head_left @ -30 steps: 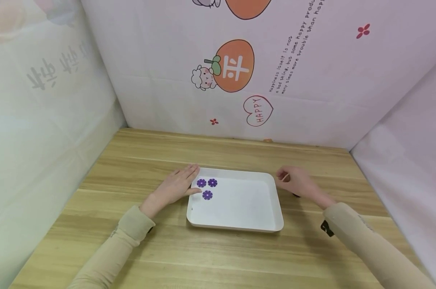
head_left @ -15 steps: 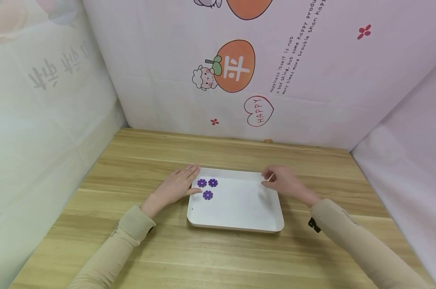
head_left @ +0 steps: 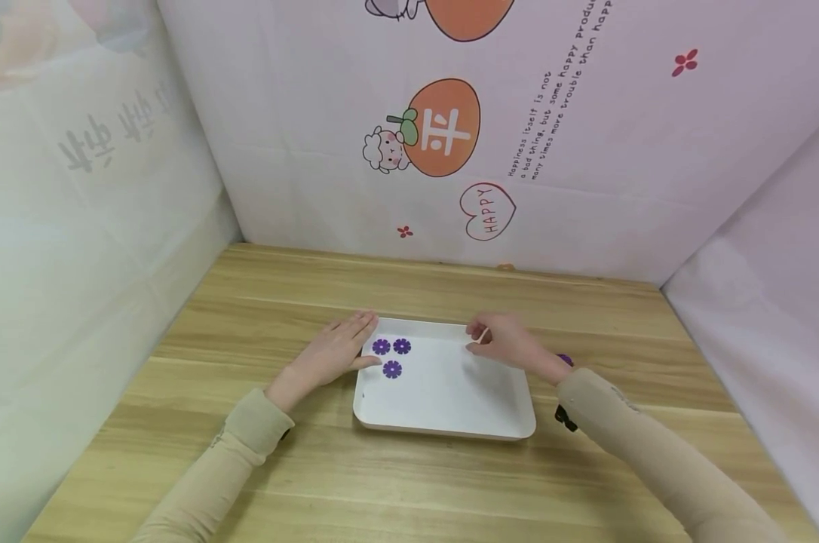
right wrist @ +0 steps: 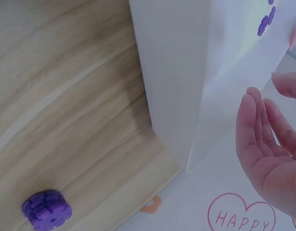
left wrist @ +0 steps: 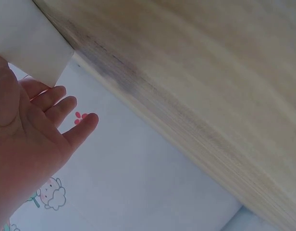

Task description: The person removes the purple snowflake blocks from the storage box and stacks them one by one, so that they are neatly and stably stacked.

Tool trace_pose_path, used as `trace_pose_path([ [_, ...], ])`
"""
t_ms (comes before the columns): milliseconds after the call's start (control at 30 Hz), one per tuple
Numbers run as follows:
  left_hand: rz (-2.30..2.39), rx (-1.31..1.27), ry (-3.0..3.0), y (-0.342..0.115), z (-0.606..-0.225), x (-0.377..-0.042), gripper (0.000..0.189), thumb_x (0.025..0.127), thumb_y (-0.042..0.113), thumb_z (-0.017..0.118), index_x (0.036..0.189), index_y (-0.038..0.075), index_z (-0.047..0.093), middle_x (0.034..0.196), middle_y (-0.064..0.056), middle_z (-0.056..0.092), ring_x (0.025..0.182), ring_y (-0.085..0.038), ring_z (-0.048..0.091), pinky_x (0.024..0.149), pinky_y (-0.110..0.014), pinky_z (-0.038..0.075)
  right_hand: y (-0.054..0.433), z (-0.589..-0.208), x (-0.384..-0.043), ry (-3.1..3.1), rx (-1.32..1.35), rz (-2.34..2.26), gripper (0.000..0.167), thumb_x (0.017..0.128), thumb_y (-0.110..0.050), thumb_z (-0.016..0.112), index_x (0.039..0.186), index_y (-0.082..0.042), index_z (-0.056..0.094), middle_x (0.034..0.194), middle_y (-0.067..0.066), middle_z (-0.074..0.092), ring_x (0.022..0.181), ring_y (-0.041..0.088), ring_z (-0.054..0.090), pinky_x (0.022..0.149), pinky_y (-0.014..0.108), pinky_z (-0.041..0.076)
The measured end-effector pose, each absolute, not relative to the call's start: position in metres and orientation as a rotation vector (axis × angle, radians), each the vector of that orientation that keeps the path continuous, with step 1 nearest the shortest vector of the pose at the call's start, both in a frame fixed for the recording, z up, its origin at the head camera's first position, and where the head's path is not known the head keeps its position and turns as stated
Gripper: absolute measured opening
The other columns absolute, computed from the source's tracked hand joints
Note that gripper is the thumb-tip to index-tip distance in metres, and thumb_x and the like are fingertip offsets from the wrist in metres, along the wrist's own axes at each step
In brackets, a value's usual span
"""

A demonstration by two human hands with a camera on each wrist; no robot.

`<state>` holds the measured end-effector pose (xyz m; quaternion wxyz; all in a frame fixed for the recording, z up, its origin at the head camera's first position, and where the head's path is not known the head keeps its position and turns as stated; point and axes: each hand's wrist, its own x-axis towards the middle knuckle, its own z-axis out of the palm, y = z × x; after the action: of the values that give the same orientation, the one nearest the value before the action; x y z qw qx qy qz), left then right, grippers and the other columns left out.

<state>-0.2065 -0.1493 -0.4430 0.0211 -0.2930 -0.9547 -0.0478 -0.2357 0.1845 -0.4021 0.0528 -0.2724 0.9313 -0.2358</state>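
Note:
A shallow white tray (head_left: 443,407) lies on the table with three purple flower-shaped pieces (head_left: 401,346) grouped in its far left corner. My left hand (head_left: 338,347) rests along the tray's left rim, its fingers together and nearly straight, the thumb reaching over the inside. Over the far right part of the tray is my right hand (head_left: 507,343), thumb and fingers curved towards each other. A pale sliver shows between them in the head view; I cannot tell whether it is a held thing. In the right wrist view, that hand's thumb and fingertips (right wrist: 247,100) stand slightly apart.
Right of the tray, a small stack of purple flower-shaped pieces (right wrist: 47,210) sits on the wooden table (head_left: 328,483), partly hidden by the right wrist in the head view. White printed cloth (head_left: 301,188) hangs along the back and both sides.
My right hand has moved left from beyond the tray's right rim to above its inside, uncovering the purple stack. The left hand has stayed on the left rim.

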Motion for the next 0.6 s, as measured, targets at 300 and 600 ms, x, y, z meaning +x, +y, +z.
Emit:
trace_pose_path([
  [300,-0.148,-0.900,-2.982,-0.148,-0.443,-0.206,0.082,0.097,0.058,0.048,0.154,0.001,0.031,0.161,-0.016,0.030,0.150,-0.034,0.032,0.119,-0.055,0.036,0.165,-0.411,-0.238,2.799,-0.854,-0.717,0.021,0.086,-0.009,0.075,0.102,0.002,0.067,0.093,0.012,0.071,0.080,0.017,0.067,0.073,0.029,0.061],
  [600,-0.144,-0.904,-2.968,-0.148,-0.443,-0.208,0.081,0.097,0.057,0.049,0.153,0.002,0.032,0.161,-0.016,0.031,0.149,-0.033,0.033,0.118,-0.055,0.037,0.143,-0.414,-0.240,2.785,-0.922,-0.732,0.022,0.084,-0.008,0.076,0.100,0.003,0.066,0.091,0.014,0.071,0.078,0.018,0.068,0.072,0.027,0.060],
])
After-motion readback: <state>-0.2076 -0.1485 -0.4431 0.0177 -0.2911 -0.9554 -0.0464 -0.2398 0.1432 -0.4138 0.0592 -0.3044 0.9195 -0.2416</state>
